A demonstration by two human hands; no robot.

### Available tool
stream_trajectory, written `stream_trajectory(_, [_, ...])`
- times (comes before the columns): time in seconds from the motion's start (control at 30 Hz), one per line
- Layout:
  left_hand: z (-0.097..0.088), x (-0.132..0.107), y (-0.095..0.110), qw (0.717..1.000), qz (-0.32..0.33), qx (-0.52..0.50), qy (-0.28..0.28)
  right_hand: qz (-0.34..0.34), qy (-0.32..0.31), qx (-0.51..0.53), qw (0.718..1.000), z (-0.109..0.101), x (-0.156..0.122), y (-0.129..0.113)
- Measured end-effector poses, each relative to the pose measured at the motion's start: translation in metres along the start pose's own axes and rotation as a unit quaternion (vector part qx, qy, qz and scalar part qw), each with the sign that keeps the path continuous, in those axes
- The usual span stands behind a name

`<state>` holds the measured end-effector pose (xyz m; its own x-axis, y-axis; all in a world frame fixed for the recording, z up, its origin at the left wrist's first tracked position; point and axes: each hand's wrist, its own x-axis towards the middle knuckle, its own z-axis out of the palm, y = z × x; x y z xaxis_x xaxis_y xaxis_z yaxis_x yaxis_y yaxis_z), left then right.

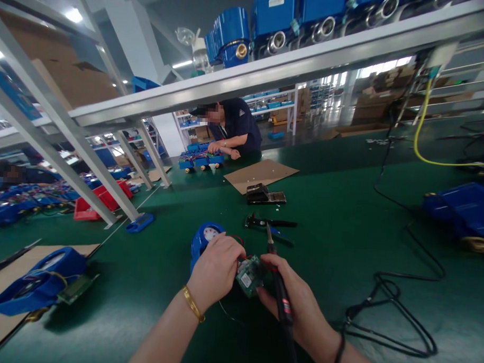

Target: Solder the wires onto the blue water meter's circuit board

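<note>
A: Item one, our left hand (217, 268): fingers closed around the edge of a small green circuit board (250, 276), held just above the green bench mat (343, 232), red wires trailing back to the blue meter housing (203, 241) right behind it.

B: Item two, our right hand (297, 305): gripping a soldering iron (280, 288) pen-fashion, tip raised past the board, not on it.

A: Progress, as we judge it: board wired to the housing but not seated; soldering under way or between joints.

B: Also logged: black pliers (270, 223) beyond, another opened blue meter (35, 285) at far left, a co-worker (231, 129) across the bench.
</note>
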<state>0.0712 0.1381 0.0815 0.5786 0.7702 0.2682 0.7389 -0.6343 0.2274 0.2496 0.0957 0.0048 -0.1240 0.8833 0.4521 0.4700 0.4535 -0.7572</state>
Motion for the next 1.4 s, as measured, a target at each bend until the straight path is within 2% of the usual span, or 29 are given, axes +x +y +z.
stream_trajectory(0.27, [0.005, -0.007, 0.002, 0.999, -0.013, 0.019, 0.037, 0.019, -0.009, 0.015, 1.000, 0.000, -0.004, 0.000])
stream_trajectory(0.4, [0.008, -0.006, 0.001, 0.998, -0.035, 0.024, 0.055, -0.014, -0.027, -0.002, 1.000, 0.004, -0.006, 0.000])
stream_trajectory(0.57, [0.012, -0.011, 0.007, 0.993, -0.055, 0.039, 0.097, -0.059, 0.012, -0.048, 0.997, 0.010, 0.001, 0.014])
stream_trajectory(0.67, [0.024, -0.025, 0.007, 0.982, -0.060, 0.064, 0.170, -0.063, 0.017, -0.042, 0.997, 0.012, 0.009, 0.021])
stream_trajectory(0.8, [0.056, -0.049, 0.006, 0.953, -0.068, 0.107, 0.275, 0.007, 0.007, 0.061, 0.998, 0.010, 0.015, 0.020])
stream_trajectory(0.87, [0.071, -0.055, 0.009, 0.949, -0.107, 0.078, 0.286, 0.044, -0.024, 0.125, 0.991, 0.007, 0.015, 0.017])
stream_trajectory(0.97, [0.082, -0.053, 0.020, 0.951, -0.159, 0.011, 0.265, 0.074, -0.052, 0.172, 0.981, 0.006, 0.014, 0.013])
stream_trajectory(1.07, [0.079, -0.046, 0.031, 0.949, -0.174, -0.036, 0.261, 0.083, -0.032, 0.189, 0.978, 0.007, 0.012, 0.011])
stream_trajectory(1.17, [0.072, -0.044, 0.036, 0.952, -0.133, -0.042, 0.273, 0.075, -0.015, 0.196, 0.978, 0.005, 0.008, 0.007])
stream_trajectory(1.23, [0.068, -0.045, 0.037, 0.953, -0.104, -0.011, 0.285, 0.062, -0.016, 0.194, 0.979, 0.001, 0.007, 0.004])
stream_trajectory(1.4, [0.063, -0.045, 0.038, 0.935, -0.087, 0.108, 0.327, 0.057, 0.001, 0.211, 0.976, -0.006, 0.008, -0.005])
